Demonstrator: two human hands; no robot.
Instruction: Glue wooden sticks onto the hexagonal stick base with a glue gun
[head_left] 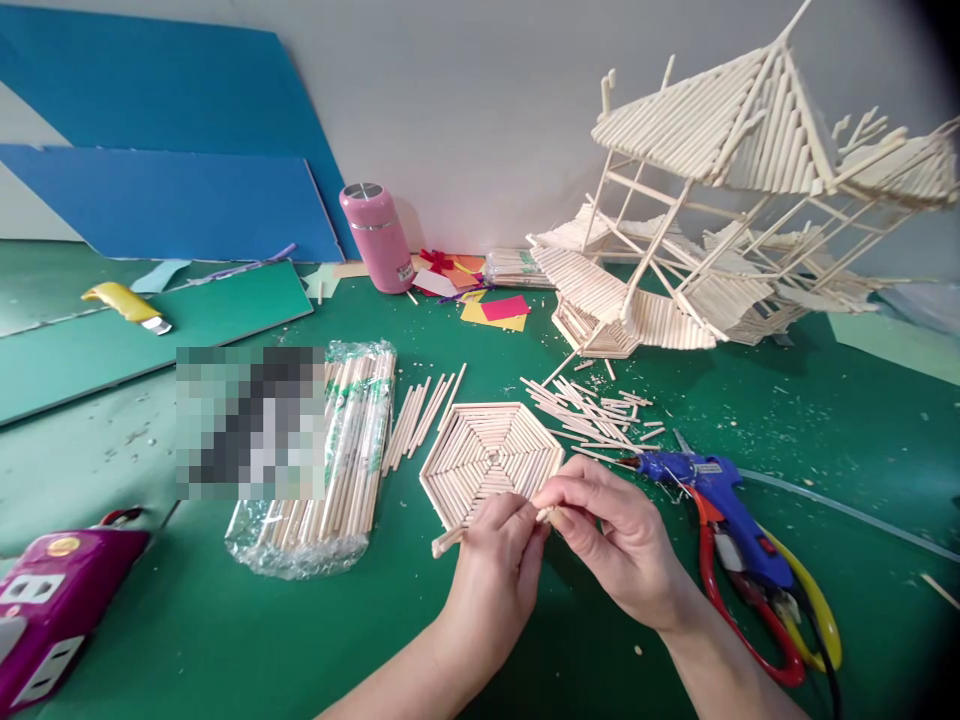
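An octagonal panel of thin wooden sticks (491, 455) lies flat on the green table. At its near edge my left hand (495, 570) is closed round a short wooden piece (448, 541), whose end juts out to the left. My right hand (619, 535) meets the left one fingertip to fingertip, pinching the other end of the wood near the panel's right corner. Fingers hide the middle of that piece. Loose cut sticks (592, 412) lie just beyond my right hand, and the blue glue gun (712, 490) is to its right.
Red and yellow-handled pliers (787, 650) lie at the right, below the glue gun. Bagged sticks (337, 460) and a purple power strip (60, 590) are at the left. Behind stand a pink flask (377, 240) and a stick-built pavilion model (712, 130). A yellow cutter (124, 303) rests on a board.
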